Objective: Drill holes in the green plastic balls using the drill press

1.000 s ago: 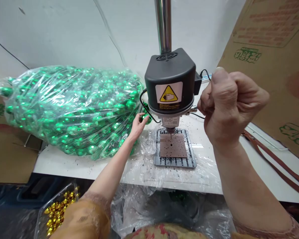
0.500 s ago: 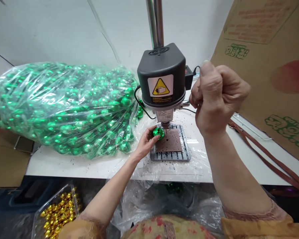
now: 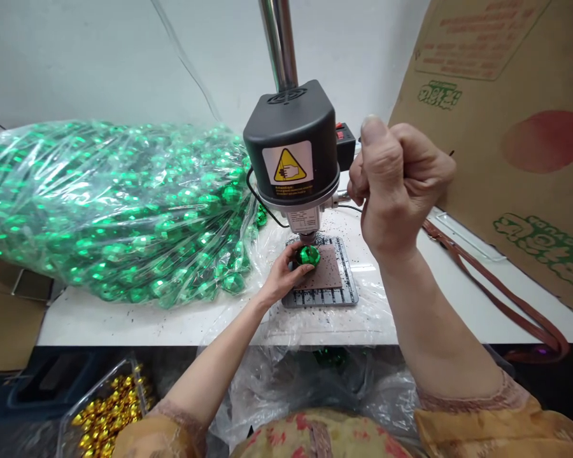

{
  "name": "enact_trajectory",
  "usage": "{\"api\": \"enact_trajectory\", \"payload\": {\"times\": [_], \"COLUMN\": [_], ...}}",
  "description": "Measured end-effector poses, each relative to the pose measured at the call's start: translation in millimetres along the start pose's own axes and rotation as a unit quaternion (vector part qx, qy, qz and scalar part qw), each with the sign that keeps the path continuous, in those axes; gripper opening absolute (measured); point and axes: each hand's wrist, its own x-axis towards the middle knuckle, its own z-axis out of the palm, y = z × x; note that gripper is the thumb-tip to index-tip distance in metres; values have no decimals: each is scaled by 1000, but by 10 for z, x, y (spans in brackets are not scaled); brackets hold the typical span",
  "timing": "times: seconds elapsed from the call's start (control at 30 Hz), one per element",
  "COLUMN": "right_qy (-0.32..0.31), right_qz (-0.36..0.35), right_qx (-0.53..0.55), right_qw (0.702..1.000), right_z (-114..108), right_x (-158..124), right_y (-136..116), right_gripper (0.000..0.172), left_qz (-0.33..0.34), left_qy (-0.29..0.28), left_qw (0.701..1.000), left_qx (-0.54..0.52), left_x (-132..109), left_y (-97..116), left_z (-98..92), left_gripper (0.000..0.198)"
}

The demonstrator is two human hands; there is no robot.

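Observation:
A shiny green faceted ball is pinched between the thumb and fingers of my left hand. It sits under the chuck of a small bench drill press, over the brown pad on the slotted metal base. At the machine's right side, my right hand is closed in a fist. A short metal lever runs from the drill head towards that fist, which hides the grip end. Whether the drill bit touches the ball cannot be made out.
A large clear bag of green faceted balls lies left on the white table. Cardboard leans at the right, by a brown strap. Gold balls fill a clear bin below. Dark shavings surround the base.
My left hand has brought the green ball slightly right, over the pad and beneath the chuck. My right fist keeps its place beside the drill head. The whole view has shifted a little.

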Motion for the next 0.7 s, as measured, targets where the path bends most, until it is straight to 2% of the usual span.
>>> {"api": "enact_trajectory", "payload": {"times": [0.17,0.4,0.53,0.7], "right_qy": [-1,-19,-13,12], "right_qz": [11,23,-5,-46], "right_qx": [-28,-31,-28,-24], "right_qw": [1000,999,1000,999], "right_z": [-3,-46,-91,-142], "right_x": [-7,-4,-102,-297], "right_y": [-2,44,62,85], "right_gripper": [61,56,53,57], "left_qz": [24,24,23,32], "left_qy": [9,3,12,5], "left_qw": [999,998,999,999], "left_qx": [47,51,47,33], "left_x": [-30,-83,-90,-88], "left_y": [20,93,74,72], "left_z": [56,128,140,152], "left_gripper": [62,59,60,60]}}
